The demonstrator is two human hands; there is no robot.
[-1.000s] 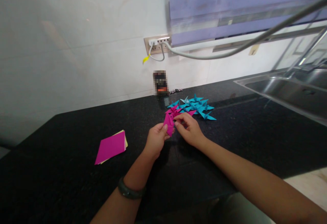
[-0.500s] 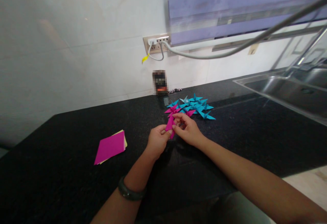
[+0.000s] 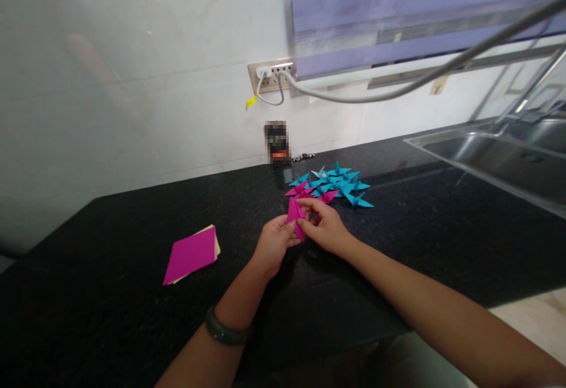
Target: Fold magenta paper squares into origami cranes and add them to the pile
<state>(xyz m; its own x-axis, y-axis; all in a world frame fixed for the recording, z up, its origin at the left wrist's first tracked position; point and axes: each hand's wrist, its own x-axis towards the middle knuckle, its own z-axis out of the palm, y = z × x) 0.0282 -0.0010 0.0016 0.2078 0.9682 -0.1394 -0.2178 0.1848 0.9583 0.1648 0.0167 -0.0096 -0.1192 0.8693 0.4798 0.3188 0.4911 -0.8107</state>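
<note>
A folded piece of magenta origami paper [image 3: 295, 220] is pinched between my two hands, just above the dark counter. My left hand [image 3: 275, 243] grips its left and lower side, thumb on top and fingers underneath. Thumb and index finger of my right hand [image 3: 325, 226] close on its right edge; the other fingers curl behind. Right behind the hands lie magenta paper cranes [image 3: 328, 196] and several blue paper cranes [image 3: 338, 184], grouped close together. To the left rests a stack of square paper [image 3: 192, 255], magenta on top with pale yellow edges showing.
The black counter [image 3: 132, 223] runs along a tiled wall. A steel sink [image 3: 495, 151] is set in at the right. Against the wall stands a blurred-out dark object [image 3: 277, 142]. A grey cable [image 3: 354, 99] hangs across from the socket panel [image 3: 272, 75].
The magenta paper has been turned between my fingers and now shows a broader folded face. My left fingers have shifted beneath it; my right hand has barely moved.
</note>
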